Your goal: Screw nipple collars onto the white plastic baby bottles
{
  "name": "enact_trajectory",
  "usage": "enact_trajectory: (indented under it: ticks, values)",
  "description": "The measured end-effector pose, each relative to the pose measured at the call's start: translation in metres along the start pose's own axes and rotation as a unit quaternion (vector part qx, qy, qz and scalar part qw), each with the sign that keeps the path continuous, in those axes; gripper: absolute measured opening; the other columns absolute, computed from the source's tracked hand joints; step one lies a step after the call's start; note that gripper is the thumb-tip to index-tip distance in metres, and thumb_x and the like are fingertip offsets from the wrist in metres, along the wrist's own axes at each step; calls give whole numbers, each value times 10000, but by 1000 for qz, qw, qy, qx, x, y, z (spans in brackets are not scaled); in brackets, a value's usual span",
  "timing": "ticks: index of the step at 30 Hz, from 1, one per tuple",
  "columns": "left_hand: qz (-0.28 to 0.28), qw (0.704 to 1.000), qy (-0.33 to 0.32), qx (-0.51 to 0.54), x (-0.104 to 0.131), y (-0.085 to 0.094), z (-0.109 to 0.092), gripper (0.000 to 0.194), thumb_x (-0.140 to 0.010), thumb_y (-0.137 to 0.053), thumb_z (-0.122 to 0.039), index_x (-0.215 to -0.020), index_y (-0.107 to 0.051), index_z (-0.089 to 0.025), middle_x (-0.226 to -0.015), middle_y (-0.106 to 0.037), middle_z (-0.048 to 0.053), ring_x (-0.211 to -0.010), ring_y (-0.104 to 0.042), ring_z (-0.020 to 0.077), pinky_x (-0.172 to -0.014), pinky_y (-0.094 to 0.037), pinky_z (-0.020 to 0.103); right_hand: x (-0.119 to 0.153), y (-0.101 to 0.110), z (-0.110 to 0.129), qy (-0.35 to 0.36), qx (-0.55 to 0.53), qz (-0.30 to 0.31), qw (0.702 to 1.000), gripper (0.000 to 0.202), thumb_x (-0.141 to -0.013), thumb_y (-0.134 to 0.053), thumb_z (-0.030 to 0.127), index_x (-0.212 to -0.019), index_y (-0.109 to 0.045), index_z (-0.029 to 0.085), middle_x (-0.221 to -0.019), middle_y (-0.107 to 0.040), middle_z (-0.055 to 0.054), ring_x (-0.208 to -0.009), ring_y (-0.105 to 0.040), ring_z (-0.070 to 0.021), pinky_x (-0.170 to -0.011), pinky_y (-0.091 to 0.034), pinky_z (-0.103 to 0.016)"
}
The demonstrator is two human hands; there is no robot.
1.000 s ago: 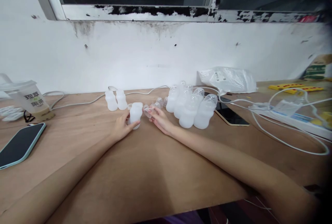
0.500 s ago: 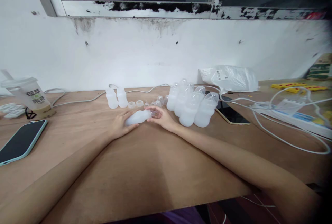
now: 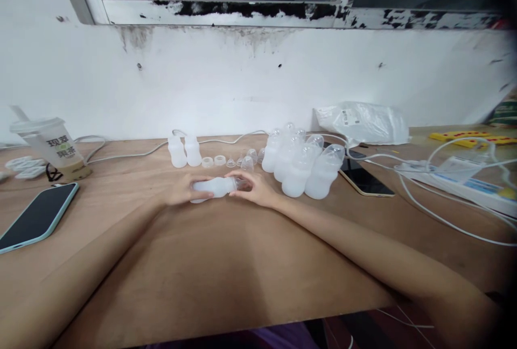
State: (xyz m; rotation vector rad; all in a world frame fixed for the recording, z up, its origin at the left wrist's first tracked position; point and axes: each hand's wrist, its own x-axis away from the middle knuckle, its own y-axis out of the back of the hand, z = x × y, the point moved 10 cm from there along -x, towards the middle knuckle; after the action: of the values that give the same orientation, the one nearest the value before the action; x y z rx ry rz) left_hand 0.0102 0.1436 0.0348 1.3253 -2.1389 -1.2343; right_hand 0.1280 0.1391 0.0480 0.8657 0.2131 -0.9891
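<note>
A frosted white baby bottle (image 3: pixel 218 187) lies on its side between my two hands, just above or on the table. My left hand (image 3: pixel 181 189) is wrapped round its base end. At the other end, my right hand (image 3: pixel 255 189) grips the clear top of the bottle, its fingers partly covering it. Behind my hands are two open bottles (image 3: pixel 193 152) standing upright, two collar rings (image 3: pixel 219 160), a few clear nipples (image 3: pixel 230 162) and several clear dome caps (image 3: pixel 247 163). To the right stands a cluster of several capped bottles (image 3: pixel 297 176).
A drink cup (image 3: pixel 60 149) and a phone in a teal case (image 3: pixel 38 217) are on the left. At right lie another phone (image 3: pixel 365 178), a plastic bag (image 3: pixel 363 123), white cables and a power strip (image 3: pixel 456 179). The wall borders the table (image 3: pixel 210 273) behind.
My left hand has shifted its hold towards the base of the bottle, and the bottle now lies more level. The right hand stays on the clear top. The view has shifted slightly.
</note>
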Motion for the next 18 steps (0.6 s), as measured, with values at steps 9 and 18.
enact_trajectory:
  ticks: [9, 18]
  values:
    - [-133, 958, -62, -247, 8, -9, -16, 535, -736, -426, -512, -1212, -397, -272, -1138, -540, 26, -887, -577, 212, -659, -454, 266, -1, 1, -13, -38, 10, -5, 999, 386, -780, -446, 385, -1131, -395, 234, -954, -558, -39, -671, -540, -112, -609, -418, -248]
    - [-138, 946, -91, -280, 8, -11, -20, 521, -761, -390, -512, -1200, -398, -231, -1094, -557, 53, -944, -546, 223, -679, -451, 286, 0, -2, -28, -111, 35, 7, 993, 397, -849, -277, 428, -766, -584, 191, -432, -470, 29, -443, -462, -102, -548, -377, -253]
